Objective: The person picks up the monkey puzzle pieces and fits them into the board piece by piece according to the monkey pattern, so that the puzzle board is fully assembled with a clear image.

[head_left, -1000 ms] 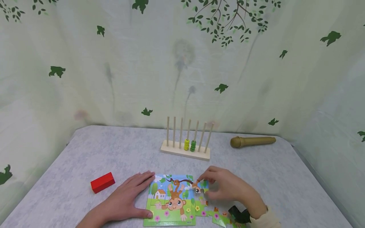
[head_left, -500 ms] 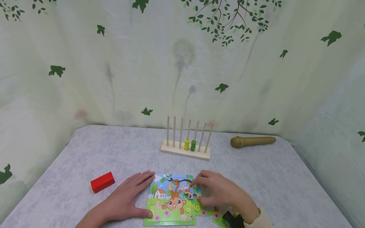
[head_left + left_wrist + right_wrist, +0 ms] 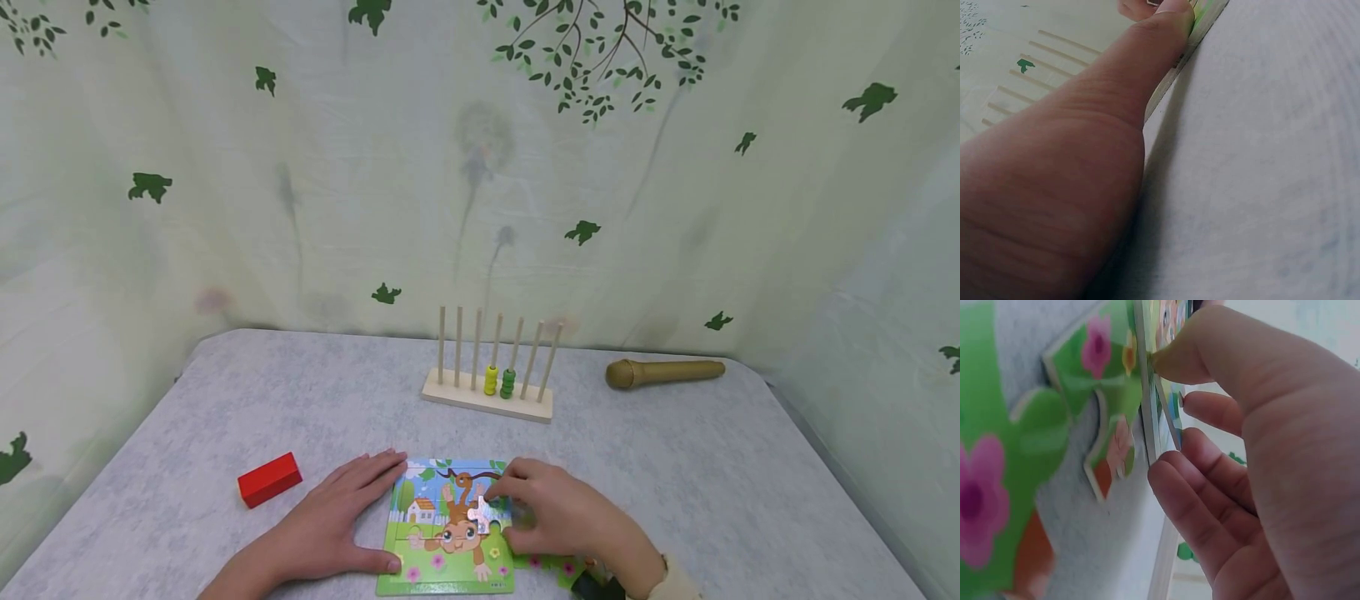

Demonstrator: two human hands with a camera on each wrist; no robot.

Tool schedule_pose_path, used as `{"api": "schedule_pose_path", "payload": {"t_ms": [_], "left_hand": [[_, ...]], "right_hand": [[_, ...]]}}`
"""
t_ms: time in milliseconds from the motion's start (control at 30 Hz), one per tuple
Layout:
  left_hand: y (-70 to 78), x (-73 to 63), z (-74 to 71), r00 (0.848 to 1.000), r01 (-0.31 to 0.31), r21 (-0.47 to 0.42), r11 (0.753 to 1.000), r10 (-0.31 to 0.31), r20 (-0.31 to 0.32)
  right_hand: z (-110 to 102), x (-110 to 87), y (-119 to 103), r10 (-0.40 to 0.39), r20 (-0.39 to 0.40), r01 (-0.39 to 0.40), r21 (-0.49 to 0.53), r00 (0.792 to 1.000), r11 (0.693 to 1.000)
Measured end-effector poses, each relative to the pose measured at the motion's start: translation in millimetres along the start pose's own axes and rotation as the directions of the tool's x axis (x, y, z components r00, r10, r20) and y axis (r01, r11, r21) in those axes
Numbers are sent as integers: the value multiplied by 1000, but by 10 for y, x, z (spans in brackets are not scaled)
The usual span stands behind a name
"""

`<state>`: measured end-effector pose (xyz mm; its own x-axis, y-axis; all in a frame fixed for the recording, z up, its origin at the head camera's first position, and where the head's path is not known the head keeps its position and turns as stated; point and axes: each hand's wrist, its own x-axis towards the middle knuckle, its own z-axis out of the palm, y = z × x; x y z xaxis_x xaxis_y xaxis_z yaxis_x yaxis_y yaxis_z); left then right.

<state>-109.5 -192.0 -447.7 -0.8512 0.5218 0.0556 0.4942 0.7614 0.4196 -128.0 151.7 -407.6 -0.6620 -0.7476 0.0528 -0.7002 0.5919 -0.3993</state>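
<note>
A jigsaw puzzle board [image 3: 442,587] with a monkey picture lies at the front of the table. My left hand [image 3: 330,525] rests along its left side, fingers extended at the upper corner and thumb on the lower-left edge. The left wrist view shows that thumb [image 3: 1147,56] pressing the board's rim. Over the board's right half, my right hand [image 3: 562,512] pinches a puzzle piece [image 3: 480,515], which catches glare. In the right wrist view the puzzle piece [image 3: 1171,415] is tilted against the board between thumb and fingers. Loose puzzle pieces [image 3: 982,506] lie right of the board, partly hidden by my right hand.
A wooden peg stand [image 3: 450,390] with yellow and green beads stands behind the board. At the back right lies a brown wooden microphone-shaped stick [image 3: 663,372]. A red block [image 3: 270,480] sits left of my left hand. Leaf-printed curtains [image 3: 337,208] enclose the table.
My right hand has moved left with the puzzle piece, from beside the board's right edge to over the monkey picture. The piece has tilted and now shines. My left hand stays put.
</note>
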Motion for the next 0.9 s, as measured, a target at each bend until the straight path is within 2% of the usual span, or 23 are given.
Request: {"api": "schedule_pose_path", "payload": {"t_ms": [200,467,767,900], "left_hand": [[-6,1,2,1000,-1,0,1000,1,3],[-17,8,4,1000,-2,2,1000,2,8],[-13,3,0,1000,-7,-3,1000,7,3],[-10,3,3,1000,-12,-4,1000,12,-4]], "right_hand": [[51,17,-45,-13,4,13,-32,1000,999],[74,36,-48,8,33,-6,-55,999,998],[73,27,-87,-31,10,32,-116,999,993],[59,20,-100,-19,18,21,-106,1000,994]]}}
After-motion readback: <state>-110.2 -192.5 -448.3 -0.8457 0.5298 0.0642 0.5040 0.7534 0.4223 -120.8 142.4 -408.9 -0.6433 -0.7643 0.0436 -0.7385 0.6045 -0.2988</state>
